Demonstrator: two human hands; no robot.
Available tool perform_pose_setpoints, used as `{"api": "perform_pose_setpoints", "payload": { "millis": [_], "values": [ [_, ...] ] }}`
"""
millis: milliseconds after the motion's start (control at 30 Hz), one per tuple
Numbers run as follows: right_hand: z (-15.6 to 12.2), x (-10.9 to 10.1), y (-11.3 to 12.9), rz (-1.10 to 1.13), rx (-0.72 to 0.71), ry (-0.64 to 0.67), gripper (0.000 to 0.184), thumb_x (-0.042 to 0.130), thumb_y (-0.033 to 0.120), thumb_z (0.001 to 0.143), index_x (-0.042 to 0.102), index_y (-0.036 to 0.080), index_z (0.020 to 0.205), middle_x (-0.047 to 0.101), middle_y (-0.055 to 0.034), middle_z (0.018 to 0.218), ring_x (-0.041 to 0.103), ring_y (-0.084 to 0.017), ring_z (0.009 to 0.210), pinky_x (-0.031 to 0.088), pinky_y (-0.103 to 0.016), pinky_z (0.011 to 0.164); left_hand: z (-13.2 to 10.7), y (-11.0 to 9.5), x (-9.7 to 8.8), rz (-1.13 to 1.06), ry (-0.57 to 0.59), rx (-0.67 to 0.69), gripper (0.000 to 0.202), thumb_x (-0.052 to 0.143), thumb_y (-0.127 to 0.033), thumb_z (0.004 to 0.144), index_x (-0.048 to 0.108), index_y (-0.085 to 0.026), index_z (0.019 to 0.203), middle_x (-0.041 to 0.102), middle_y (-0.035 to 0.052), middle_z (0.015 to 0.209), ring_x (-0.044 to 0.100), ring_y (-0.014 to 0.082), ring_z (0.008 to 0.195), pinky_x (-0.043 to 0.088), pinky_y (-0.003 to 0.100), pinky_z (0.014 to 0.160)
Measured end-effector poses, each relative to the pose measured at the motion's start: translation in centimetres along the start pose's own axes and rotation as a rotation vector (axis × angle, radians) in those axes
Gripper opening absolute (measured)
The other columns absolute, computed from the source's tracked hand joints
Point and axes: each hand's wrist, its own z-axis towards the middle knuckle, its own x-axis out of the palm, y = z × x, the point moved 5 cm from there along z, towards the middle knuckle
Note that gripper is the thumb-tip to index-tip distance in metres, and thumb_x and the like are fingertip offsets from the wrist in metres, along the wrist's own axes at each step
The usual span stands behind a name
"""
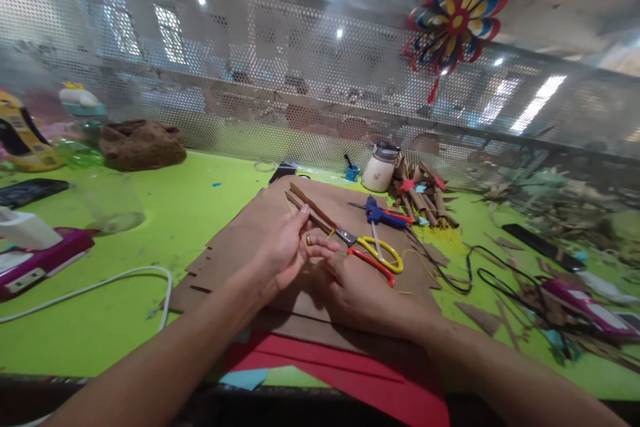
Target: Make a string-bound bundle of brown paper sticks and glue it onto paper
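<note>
My left hand [293, 245] is closed, with its thumb and fingers pinching a thin yellow string [291, 205]; a ring is on one finger. Right beside it, my right hand [350, 283] has its fingers curled together near the left fingertips, and what they hold is hidden. Just beyond both hands lies a pair of scissors [346, 236] with one yellow and one red handle. A narrow brown cardboard strip [314, 204] runs along the blades. Under all this is a stack of brown cardboard sheets [235, 233] with slits at the left edge.
A blue glue gun [377, 212] rests on the cardboard's right side. Behind it are a white jar [380, 168] and a bundle of cardboard rolls [423, 197]. Black cables [470, 267], scraps and a phone [543, 247] lie right. Red paper [345, 373] is in front; a purple power strip [45, 260] left.
</note>
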Motion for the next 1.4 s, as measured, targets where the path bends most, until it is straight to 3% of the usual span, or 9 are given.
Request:
{"api": "perform_pose_setpoints", "payload": {
  "millis": [133, 233, 367, 500, 600, 800, 933, 1133, 1400],
  "values": [
    [-2.5, -0.2, 2.1, -0.211, -0.122, 0.124, 0.027, 0.040, 0.028, 0.092, 0.061, 0.016, 0.081, 0.063, -0.0065, 0.077, 0.053, -0.017, 0.071, 0.038, -0.029, 0.065, 0.1, -1.6, -0.6, 0.052, -0.077, 0.131, 0.016, 0.033, -0.020, 0.093, 0.048, -0.014, 0.090, 0.069, 0.0076, 0.074, 0.059, 0.0110, 0.044, 0.046, 0.019, 0.040],
    [-4.2, -1.6, 2.0, -0.240, -0.187, 0.097, 0.020, 0.046, 0.028, 0.090, 0.063, 0.017, 0.088, 0.062, -0.0074, 0.088, 0.052, -0.020, 0.088, 0.039, -0.032, 0.079, 0.4, -2.6, -1.2, 0.087, -0.134, 0.202, 0.019, 0.032, -0.018, 0.093, 0.049, -0.013, 0.087, 0.069, 0.0070, 0.069, 0.055, 0.0090, 0.040, 0.041, 0.017, 0.038],
    [-3.3, -4.6, -3.2, -0.336, -0.011, -0.046, 0.024, 0.041, 0.023, 0.091, 0.063, 0.017, 0.100, 0.061, -0.0092, 0.097, 0.054, -0.019, 0.089, 0.040, -0.031, 0.080, 0.8, -2.8, -1.6, 0.099, -0.171, 0.223, 0.019, 0.031, -0.017, 0.093, 0.047, -0.014, 0.084, 0.068, 0.0069, 0.065, 0.054, 0.0091, 0.039, 0.041, 0.017, 0.038],
    [-1.7, -5.0, -8.1, -0.544, 0.102, 0.062, 0.024, 0.044, 0.023, 0.089, 0.061, 0.015, 0.105, 0.062, -0.0103, 0.097, 0.056, -0.021, 0.088, 0.039, -0.028, 0.073, 1.4, -2.3, -1.9, 0.110, -0.143, 0.194, 0.017, 0.032, -0.018, 0.093, 0.045, -0.015, 0.082, 0.068, 0.0075, 0.065, 0.053, 0.0095, 0.038, 0.038, 0.017, 0.036],
    [-1.9, -4.4, -9.2, -0.670, 0.127, 0.160, 0.018, 0.046, 0.022, 0.087, 0.061, 0.016, 0.095, 0.063, -0.0092, 0.090, 0.057, -0.019, 0.078, 0.036, -0.027, 0.064, 1.7, -2.2, -2.4, 0.113, -0.137, 0.206, 0.017, 0.033, -0.018, 0.092, 0.045, -0.015, 0.080, 0.068, 0.0076, 0.064, 0.049, 0.0078, 0.035, 0.036, 0.017, 0.036],
    [-4.3, -5.5, -11.1, -0.806, 0.288, 0.106, 0.025, 0.042, 0.032, 0.091, 0.062, 0.017, 0.093, 0.065, -0.0099, 0.082, 0.058, -0.021, 0.078, 0.034, -0.027, 0.061, 1.8, -2.8, -3.2, 0.146, -0.216, 0.267, 0.017, 0.033, -0.017, 0.091, 0.045, -0.015, 0.079, 0.067, 0.0076, 0.060, 0.043, 0.0068, 0.032, 0.031, 0.016, 0.033],
    [-4.5, -6.3, -10.7, -0.726, 0.298, 0.051, 0.028, 0.043, 0.034, 0.091, 0.063, 0.016, 0.096, 0.065, -0.0108, 0.083, 0.058, -0.021, 0.081, 0.037, -0.027, 0.066, 1.8, -2.3, -2.7, 0.143, -0.166, 0.253, 0.017, 0.035, -0.018, 0.091, 0.047, -0.015, 0.079, 0.066, 0.0070, 0.060, 0.044, 0.0066, 0.033, 0.032, 0.016, 0.034],
    [-1.9, -4.0, -8.8, -0.595, 0.156, 0.076, 0.029, 0.048, 0.022, 0.083, 0.059, 0.015, 0.109, 0.063, -0.0124, 0.099, 0.056, -0.022, 0.094, 0.037, -0.027, 0.076, 2.1, -0.2, -2.7, 0.180, -0.113, 0.151, 0.019, 0.035, -0.023, 0.091, 0.048, -0.016, 0.078, 0.068, 0.0078, 0.066, 0.045, 0.0057, 0.035, 0.030, 0.015, 0.034],
    [0.2, -2.8, -11.6, -0.232, 0.424, 0.025, 0.051, 0.062, 0.023, 0.068, 0.054, 0.019, 0.118, 0.066, -0.0080, 0.101, 0.061, -0.021, 0.085, 0.043, -0.026, 0.067, 1.4, 0.0, -2.3, 0.134, -0.073, 0.138, 0.016, 0.036, -0.025, 0.091, 0.045, -0.017, 0.080, 0.067, 0.0060, 0.065, 0.051, 0.0073, 0.036, 0.033, 0.015, 0.035]
  ]
}}
